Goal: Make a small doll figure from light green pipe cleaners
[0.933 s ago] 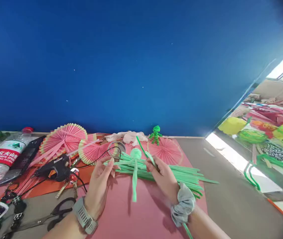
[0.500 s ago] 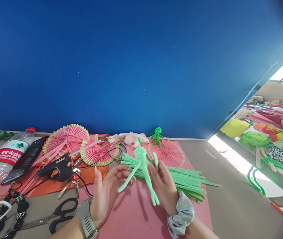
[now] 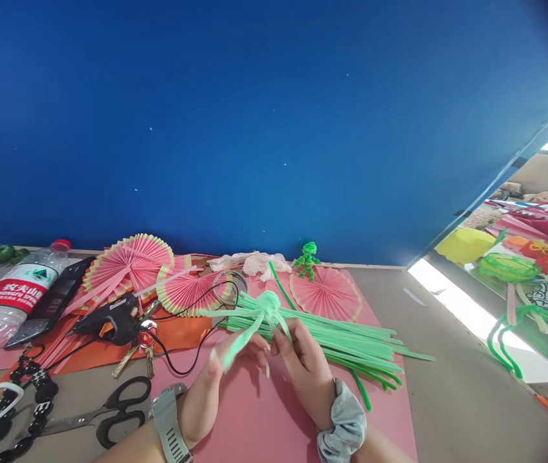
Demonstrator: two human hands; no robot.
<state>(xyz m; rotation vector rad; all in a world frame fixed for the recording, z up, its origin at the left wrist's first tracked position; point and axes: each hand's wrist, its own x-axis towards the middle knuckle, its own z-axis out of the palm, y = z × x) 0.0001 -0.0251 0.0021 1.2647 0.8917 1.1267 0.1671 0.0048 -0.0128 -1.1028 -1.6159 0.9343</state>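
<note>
A light-green pipe cleaner figure (image 3: 269, 305) with a round wound head is held up in front of me. My right hand (image 3: 303, 360) pinches it just below the head, between thumb and fingers. One long limb slants down to the left, across my left hand (image 3: 220, 376). That hand is open, its thumb apart from its fingers; the thumb is blurred and lies close to the limb's tip. Behind the figure lies a bundle of green pipe cleaners (image 3: 351, 337) on pink paper (image 3: 255, 418). The lower part of the figure is hidden by my right hand.
A small green pipe cleaner doll (image 3: 308, 260) stands at the back by the blue board (image 3: 255, 128). Pink paper fans (image 3: 129, 267), a glue gun (image 3: 114, 318), keys (image 3: 147, 341), scissors (image 3: 119, 411), a black bead string (image 3: 40, 399) and a plastic bottle (image 3: 18, 289) lie leftward.
The figure has turned in my right hand, and its dangling legs no longer show. My left thumb has come down toward the slanting limb. The view has shifted slightly.
</note>
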